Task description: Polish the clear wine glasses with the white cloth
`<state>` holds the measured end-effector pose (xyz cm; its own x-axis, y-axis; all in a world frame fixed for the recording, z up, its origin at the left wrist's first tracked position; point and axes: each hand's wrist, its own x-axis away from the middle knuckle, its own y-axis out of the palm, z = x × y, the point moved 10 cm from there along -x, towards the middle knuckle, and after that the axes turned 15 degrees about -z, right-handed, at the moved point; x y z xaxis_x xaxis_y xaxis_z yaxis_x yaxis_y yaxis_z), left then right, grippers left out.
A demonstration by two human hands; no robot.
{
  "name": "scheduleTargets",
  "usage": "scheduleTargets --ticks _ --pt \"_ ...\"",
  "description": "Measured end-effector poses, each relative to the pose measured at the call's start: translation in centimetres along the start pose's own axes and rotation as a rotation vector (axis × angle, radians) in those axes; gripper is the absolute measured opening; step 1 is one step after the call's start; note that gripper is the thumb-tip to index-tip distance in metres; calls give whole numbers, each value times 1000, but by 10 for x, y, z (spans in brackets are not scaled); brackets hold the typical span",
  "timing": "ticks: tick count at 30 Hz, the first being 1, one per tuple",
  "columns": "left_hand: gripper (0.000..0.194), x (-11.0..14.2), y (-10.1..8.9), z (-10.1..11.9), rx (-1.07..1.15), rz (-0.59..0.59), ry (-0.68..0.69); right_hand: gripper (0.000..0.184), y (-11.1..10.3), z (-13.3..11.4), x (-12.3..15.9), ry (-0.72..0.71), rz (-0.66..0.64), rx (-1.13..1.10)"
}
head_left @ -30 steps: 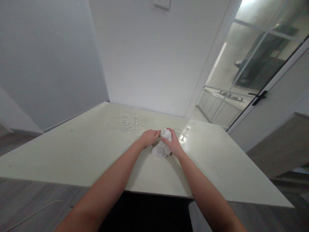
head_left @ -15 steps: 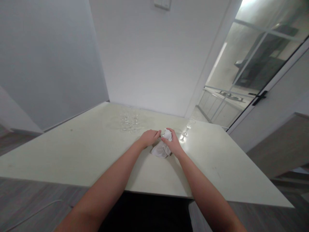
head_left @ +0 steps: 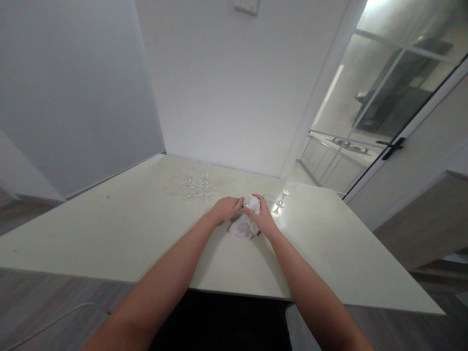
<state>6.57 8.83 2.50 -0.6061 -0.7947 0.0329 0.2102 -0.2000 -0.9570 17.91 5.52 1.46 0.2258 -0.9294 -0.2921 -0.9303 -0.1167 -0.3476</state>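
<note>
Over the middle of the table, my left hand (head_left: 227,208) is closed on a clear glass (head_left: 247,204), which is mostly hidden by fingers and fabric. A white cloth (head_left: 243,227) is bunched in my right hand (head_left: 262,218), pressed against the glass, and its loose end hangs down toward the tabletop. To the right of that hand, one stemmed wine glass (head_left: 283,196) stands upright on its foot. Several more clear stemmed glasses (head_left: 197,183) stand grouped on the left, beyond my left hand.
The pale table (head_left: 91,234) reaches back to a white wall (head_left: 234,87). At the right is a glazed door (head_left: 387,97) with a black handle (head_left: 393,146). A white cable (head_left: 73,310) lies on the floor at the lower left.
Both hands keep nearly the same place and hold. The cloth's folds have shifted very slightly; the standing glasses have not moved.
</note>
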Motion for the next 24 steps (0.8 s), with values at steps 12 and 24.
scheduleTargets --ticks 12,24 --pt "60 3 -3 4 -7 -24 -16 58 -1 -2 1 -4 13 32" --pt "61 1 0 2 -6 -26 -31 56 -2 -3 1 9 27 64"
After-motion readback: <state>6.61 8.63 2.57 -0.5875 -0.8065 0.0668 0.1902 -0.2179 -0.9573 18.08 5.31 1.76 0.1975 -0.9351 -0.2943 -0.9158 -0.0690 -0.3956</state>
